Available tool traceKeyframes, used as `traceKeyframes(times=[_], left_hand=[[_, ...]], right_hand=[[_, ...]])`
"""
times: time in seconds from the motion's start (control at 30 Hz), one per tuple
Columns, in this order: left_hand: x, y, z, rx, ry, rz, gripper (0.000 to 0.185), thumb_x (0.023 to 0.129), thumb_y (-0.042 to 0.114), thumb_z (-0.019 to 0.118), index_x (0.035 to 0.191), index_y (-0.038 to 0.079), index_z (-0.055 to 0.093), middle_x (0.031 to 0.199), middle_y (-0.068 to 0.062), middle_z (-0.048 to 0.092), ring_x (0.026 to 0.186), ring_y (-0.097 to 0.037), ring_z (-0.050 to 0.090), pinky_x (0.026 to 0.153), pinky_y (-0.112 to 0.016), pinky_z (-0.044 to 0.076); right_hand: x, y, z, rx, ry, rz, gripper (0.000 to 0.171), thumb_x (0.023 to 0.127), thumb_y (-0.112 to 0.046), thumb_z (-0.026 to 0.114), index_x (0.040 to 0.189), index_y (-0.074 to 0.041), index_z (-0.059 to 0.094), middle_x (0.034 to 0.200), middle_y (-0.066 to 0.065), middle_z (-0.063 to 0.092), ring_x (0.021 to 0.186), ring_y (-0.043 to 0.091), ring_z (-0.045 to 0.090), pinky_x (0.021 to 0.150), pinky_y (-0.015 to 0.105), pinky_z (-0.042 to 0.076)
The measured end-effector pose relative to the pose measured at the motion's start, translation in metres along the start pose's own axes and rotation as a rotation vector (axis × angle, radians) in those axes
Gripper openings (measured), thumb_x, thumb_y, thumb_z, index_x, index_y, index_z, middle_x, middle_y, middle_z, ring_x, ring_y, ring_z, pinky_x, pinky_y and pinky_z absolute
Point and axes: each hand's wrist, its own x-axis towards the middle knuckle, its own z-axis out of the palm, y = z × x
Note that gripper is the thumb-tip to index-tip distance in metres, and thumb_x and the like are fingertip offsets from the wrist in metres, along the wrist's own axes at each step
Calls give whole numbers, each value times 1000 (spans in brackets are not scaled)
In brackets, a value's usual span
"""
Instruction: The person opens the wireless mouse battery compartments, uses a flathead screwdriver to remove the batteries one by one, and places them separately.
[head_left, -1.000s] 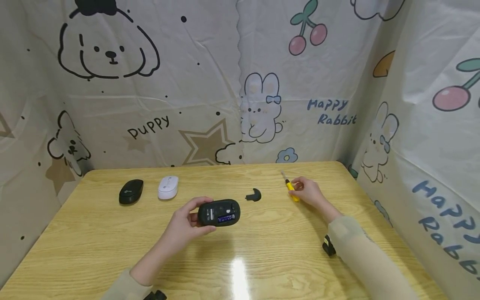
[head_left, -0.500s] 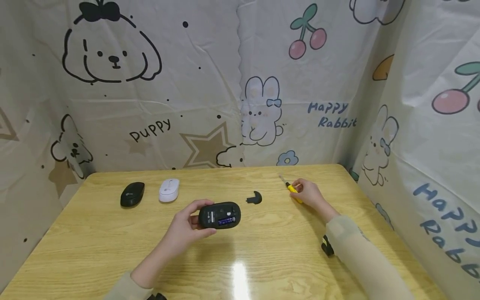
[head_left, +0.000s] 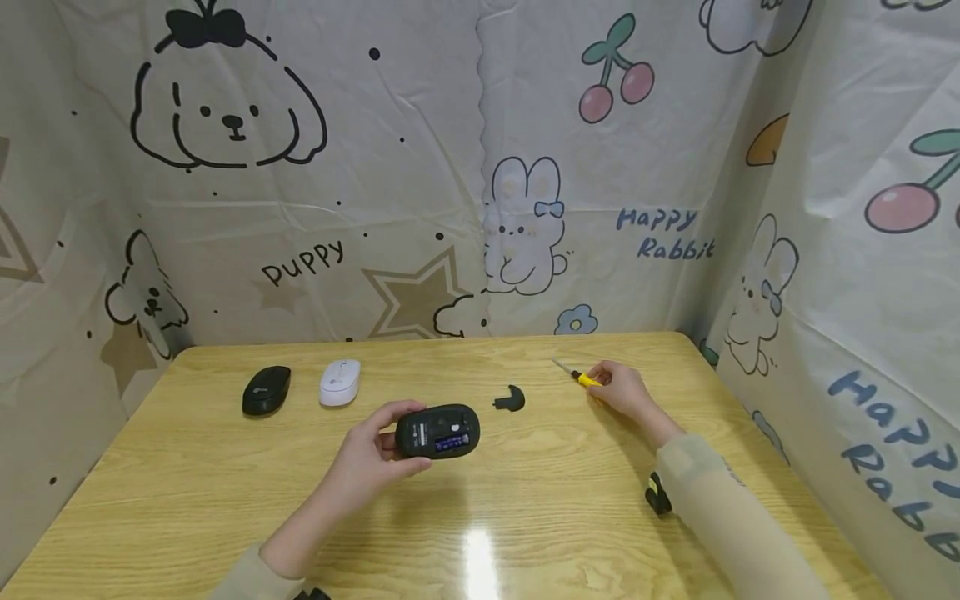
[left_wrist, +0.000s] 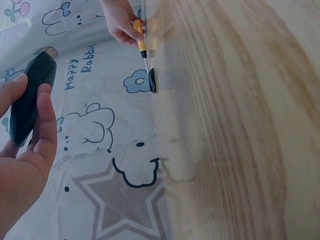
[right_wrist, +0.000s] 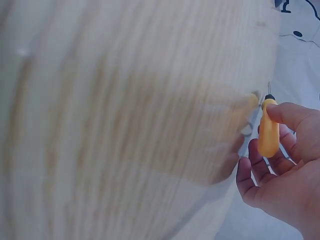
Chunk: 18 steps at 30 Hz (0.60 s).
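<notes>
Mouse (head_left: 438,431), smooth black oval, in left grip (head_left: 367,457); right grip (head_left: 624,390) pinches slim yellow screwdriver (head_left: 583,380).

**A makeshift recording booth, hung with nursery prints**

A pale wood-grain desk (head_left: 225,500) stands closed in on three sides by creased sheeting (head_left: 420,167) printed with cartoon puppies, rabbits, cherries and stars, lettered "Puppy" and "Happy Rabbit". The hung backdrop and the few small electronics laid out, a black mouse (head_left: 266,390) and a white mouse (head_left: 340,382), suggest a staged work corner, not a lived-in room.
</notes>
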Motion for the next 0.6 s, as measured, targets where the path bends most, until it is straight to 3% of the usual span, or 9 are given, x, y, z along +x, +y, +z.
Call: traceKeyframes(times=[0.17,0.3,0.6], left_hand=[[0,0,0,-1,21,-24,67,71,5,81,129,19,51,126,-14,55,100,-25,65,79,-26,56],[1,-1,-1,-3,26,-32,69,70,5,81,130,17,50,117,-15,62,96,-23,65,79,-25,56],[2,-2,-3,-29,-6,-32,68,72,7,81,130,20,48,119,-18,58,88,-23,67,73,-28,58]], right_hand=[[-3,1,-4,19,14,4,20,82,-11,70,97,0,65,86,11,62,77,22,54,66,27,43],[-4,1,-9,23,29,8,19,83,-12,69,97,-1,66,92,13,64,84,25,56,74,31,45],[-5,-6,-23,65,62,30,18,87,-8,64,103,0,65,107,20,63,97,30,56,86,41,49]])
